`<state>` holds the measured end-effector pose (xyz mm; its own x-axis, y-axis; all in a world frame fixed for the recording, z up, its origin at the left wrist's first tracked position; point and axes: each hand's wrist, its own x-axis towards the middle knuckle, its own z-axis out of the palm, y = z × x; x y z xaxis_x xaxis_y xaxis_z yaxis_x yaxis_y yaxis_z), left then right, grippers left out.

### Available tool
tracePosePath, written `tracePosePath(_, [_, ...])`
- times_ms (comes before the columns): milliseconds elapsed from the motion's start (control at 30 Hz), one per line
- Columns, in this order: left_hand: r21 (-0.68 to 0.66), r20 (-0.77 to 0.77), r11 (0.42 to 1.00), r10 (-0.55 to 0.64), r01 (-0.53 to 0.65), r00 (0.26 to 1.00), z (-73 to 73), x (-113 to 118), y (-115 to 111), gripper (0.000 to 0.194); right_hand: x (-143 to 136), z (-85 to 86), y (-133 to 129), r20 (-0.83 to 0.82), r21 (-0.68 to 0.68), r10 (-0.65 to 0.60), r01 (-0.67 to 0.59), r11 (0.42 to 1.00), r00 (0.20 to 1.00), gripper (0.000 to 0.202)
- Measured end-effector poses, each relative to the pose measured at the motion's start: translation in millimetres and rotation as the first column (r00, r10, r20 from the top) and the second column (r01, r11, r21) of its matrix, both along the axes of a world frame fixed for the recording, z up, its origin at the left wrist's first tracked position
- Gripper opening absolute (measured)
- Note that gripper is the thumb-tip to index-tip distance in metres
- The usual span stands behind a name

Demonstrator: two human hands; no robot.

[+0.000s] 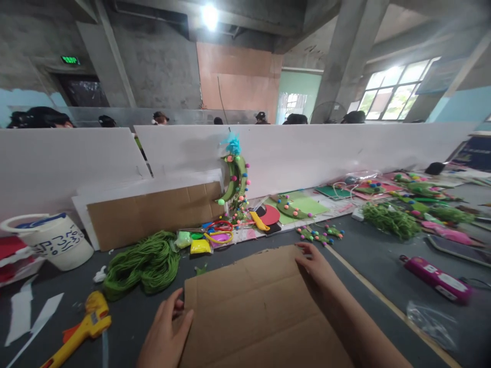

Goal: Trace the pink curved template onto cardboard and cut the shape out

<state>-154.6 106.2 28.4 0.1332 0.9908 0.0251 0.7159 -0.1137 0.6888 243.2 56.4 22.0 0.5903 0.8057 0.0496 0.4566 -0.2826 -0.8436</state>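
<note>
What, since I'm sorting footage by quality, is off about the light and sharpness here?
Head view, top: the ceiling lamp flares, and the window is washed out; head view, right side: the magenta cylinder looks soft, probably from lens distortion; head view, lower middle: a soft shadow lies on the cardboard beside the right hand.

Here's the bench (376, 255), dark grey, a pale strip running slantwise across its right half. Over on the left, yellow glue gun (94, 319) down near white paper strips (21, 312); farther back, the lettered bucket (63, 248), then a big looped hank of green yarn (143, 266). Toward the far edge, a yellow packet (200, 247) and a pompom-dotted piece (320, 235). And out right, tangled green yarn (391, 221), magenta bottle-shaped item (437, 278), clear plastic bag (431, 322)!
</note>
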Motion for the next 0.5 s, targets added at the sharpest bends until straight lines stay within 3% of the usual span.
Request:
tracePosePath(133, [-0.078, -0.015, 0.995, 0.059, -0.060, 0.998, 24.0, 2, 2, 0.049, 3, 40.7, -8, -0.199, 0.096, 0.057, -0.038, 0.995, 0.978, 0.050])
tracePosePath(267, [-0.083, -0.038, 0.986, 0.143, -0.146, 0.989, 47.4, 0, 1, 0.042, -7, 74.4, -16, -0.247, 0.131, 0.120, -0.090, 0.987, 0.962, 0.050])
tracePosePath(500, [-0.053, -0.046, 0.980, 0.189, -0.191, 0.981, 66.4, 5, -4, 0.046, -19, 78.5, -4, -0.256, 0.239, 0.106, -0.043, 0.970, 0.961, 0.055])
